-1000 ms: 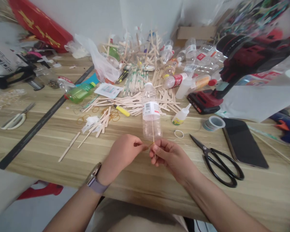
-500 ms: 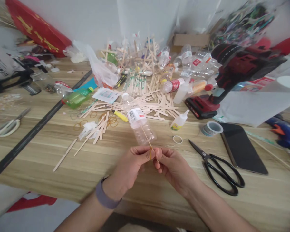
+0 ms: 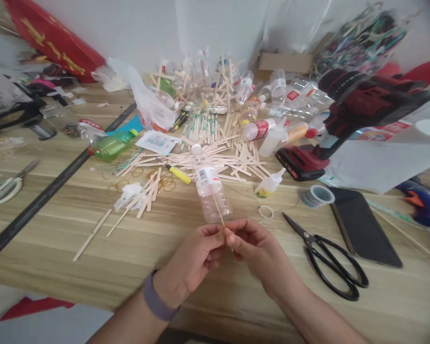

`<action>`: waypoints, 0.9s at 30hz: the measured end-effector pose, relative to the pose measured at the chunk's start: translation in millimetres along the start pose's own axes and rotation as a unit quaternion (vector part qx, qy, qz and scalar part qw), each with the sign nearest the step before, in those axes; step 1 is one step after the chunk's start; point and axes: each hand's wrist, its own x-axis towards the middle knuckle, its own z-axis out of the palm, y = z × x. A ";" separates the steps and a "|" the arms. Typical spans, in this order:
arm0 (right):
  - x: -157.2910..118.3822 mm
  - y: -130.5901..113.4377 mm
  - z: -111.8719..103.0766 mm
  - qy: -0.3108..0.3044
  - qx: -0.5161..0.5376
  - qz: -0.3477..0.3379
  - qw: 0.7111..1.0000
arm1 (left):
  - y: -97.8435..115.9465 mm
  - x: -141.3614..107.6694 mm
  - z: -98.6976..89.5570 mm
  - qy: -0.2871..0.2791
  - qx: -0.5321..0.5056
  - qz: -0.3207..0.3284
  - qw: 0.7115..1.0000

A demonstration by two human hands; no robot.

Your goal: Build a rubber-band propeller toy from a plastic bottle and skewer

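Observation:
Both my hands meet above the front part of the wooden table, pinching the lower end of a thin wooden stick [image 3: 218, 206]. The stick points up and away from me. My left hand [image 3: 195, 255] has thumb and fingers closed at the stick's end, where a yellowish rubber band seems to be wound; the fingers partly hide it. My right hand [image 3: 260, 248] is closed against the same spot, its thumb touching the left fingertips. Just beyond lies a clear plastic bottle [image 3: 208, 177] with a white label, on its side, seen behind the stick.
Black scissors [image 3: 322, 253], a phone [image 3: 367, 227], a tape roll [image 3: 317, 196] and a glue bottle [image 3: 270, 183] lie at right. A red drill [image 3: 358, 114] stands behind. Several craft sticks [image 3: 215, 160], a yellow knife [image 3: 179, 174] and rubber bands [image 3: 168, 181] lie beyond and left.
My fingers have shifted around the stick's end, with the right thumb now over it; the band loop at my left thumb shows less. The bottle has turned slightly. The view has shifted a little.

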 end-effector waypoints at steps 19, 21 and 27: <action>-1.9 3.3 -0.6 0.008 0.116 0.051 0.992 | 7.7 -2.4 1.6 -0.021 -0.054 -0.018 0.998; -4.0 1.0 0.1 0.012 0.138 0.028 0.990 | 8.4 -2.3 2.4 -0.008 -0.040 -0.002 0.999; -6.5 -9.7 -1.7 -0.050 0.154 0.107 0.981 | 7.5 -0.4 2.8 0.019 0.008 0.058 0.998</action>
